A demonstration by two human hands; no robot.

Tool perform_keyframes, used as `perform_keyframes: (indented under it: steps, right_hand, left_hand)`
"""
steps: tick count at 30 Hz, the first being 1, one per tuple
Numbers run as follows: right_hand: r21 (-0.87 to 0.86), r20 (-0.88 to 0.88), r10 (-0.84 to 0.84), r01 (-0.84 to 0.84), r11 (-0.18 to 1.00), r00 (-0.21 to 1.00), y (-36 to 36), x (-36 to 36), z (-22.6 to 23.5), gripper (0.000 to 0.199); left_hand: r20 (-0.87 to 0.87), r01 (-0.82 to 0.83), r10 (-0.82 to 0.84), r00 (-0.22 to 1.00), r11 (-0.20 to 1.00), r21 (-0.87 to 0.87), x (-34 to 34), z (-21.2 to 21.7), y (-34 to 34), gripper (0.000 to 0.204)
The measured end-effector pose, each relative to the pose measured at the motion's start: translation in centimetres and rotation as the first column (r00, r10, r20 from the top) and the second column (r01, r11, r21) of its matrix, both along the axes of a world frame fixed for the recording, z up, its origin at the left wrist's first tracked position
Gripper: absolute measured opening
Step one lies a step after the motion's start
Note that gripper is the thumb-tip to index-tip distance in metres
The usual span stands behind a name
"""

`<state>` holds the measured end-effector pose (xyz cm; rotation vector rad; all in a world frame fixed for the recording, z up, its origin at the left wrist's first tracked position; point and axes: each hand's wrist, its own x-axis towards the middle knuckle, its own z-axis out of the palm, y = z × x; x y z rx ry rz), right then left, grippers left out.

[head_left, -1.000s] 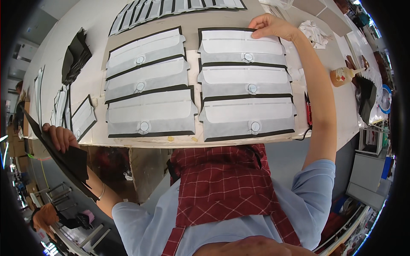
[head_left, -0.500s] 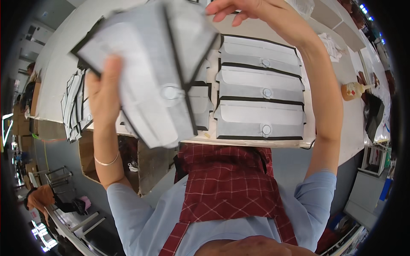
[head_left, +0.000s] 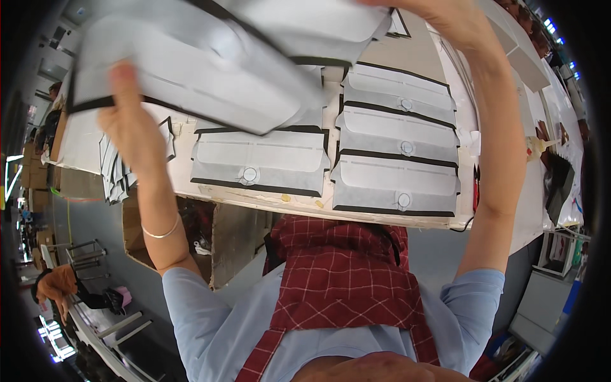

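Grey panel (head_left: 210, 63) gripped by left hand (head_left: 130, 124).

Flat panels in rows on a worktable, one panel held up above them

A large panel (head_left: 210, 70) is held above the table (head_left: 382, 219), between the left hand (head_left: 130, 124) at its left and the right hand (head_left: 445, 16) at its right. Under it one panel (head_left: 261, 159) is laid, and to the right three panels (head_left: 398, 146) are stacked in a column. A pile of pieces (head_left: 118, 172) is placed at the left edge.

Grey black-edged fabric panel (head_left: 210, 70), raised, prob. tilted
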<state>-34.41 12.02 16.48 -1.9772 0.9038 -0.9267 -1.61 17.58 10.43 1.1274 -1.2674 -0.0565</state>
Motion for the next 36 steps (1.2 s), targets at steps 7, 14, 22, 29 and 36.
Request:
perform_keyframes:
  steps: [7, 14, 22, 29, 36]
  right_hand:
    - [0.145, -0.021, -0.235, 0.236, 0.961, 0.972, -4.6, -12.8, -8.5, 0.025]
    - [0.490, 0.124, -0.401, 0.295, 0.820, 0.908, -6.3, -20.1, -14.8, 0.025]
    - [0.439, -0.148, -0.387, 0.411, 0.799, 0.910, -6.3, -20.3, -17.0, 0.026]
    - [0.301, -0.399, -0.340, 0.472, 0.829, 0.852, -6.3, -20.6, -15.0, 0.025]
    - [-0.087, -0.237, -0.208, 0.192, 0.978, 0.949, -5.0, -7.5, -9.9, 0.029]
  left_hand:
    - [-0.630, 0.182, -0.141, 0.764, 0.983, 0.001, 14.3, 0.1, 0.9, 0.038]
    - [-0.788, 0.398, -0.070, 0.612, 0.888, 0.231, 17.9, -3.0, 0.2, 0.043]
    - [-0.794, 0.522, -0.102, 0.599, 0.802, 0.291, 13.3, -2.8, -1.9, 0.041]
    - [-0.791, 0.564, -0.128, 0.598, 0.769, 0.302, 7.2, -2.1, -4.1, 0.044]
    - [-0.808, 0.586, -0.220, 0.547, 0.789, 0.182, 2.9, -3.8, -6.3, 0.040]
